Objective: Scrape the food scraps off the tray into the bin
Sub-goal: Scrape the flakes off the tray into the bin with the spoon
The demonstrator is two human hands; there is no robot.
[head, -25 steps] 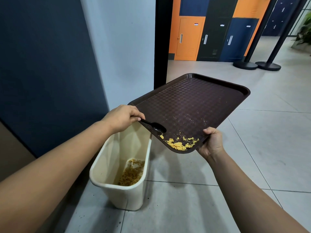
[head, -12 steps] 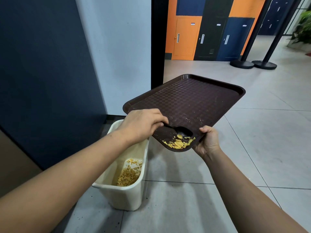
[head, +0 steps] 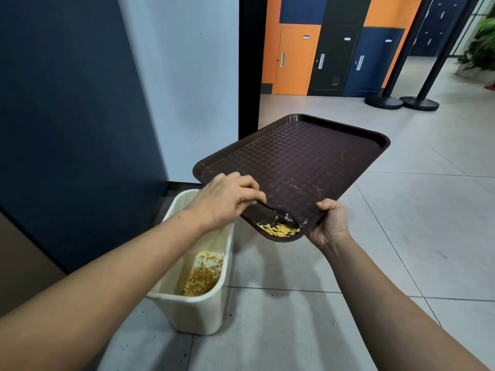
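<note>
A dark brown tray [head: 300, 162] is held tilted above the floor, its near corner lowest. My right hand [head: 330, 223] grips the tray's near edge from below. My left hand [head: 227, 199] holds a black spoon [head: 281, 215] by the handle, its bowl resting on the tray beside a small heap of yellow food scraps [head: 278, 231] in that low corner. A cream plastic bin [head: 199, 314] stands on the floor below and to the left of the corner, with more yellow scraps lying on its bottom.
A dark blue wall panel [head: 67, 116] and a white wall run along the left, close behind the bin. Grey floor tiles [head: 401, 236] spread to the right. Orange, black and blue lockers [head: 334, 49] and two barrier-post bases [head: 401, 101] stand far back.
My left hand has moved right across the tray with the spoon, pushing the scraps tighter into the low corner. The tray has stayed tilted in my right hand.
</note>
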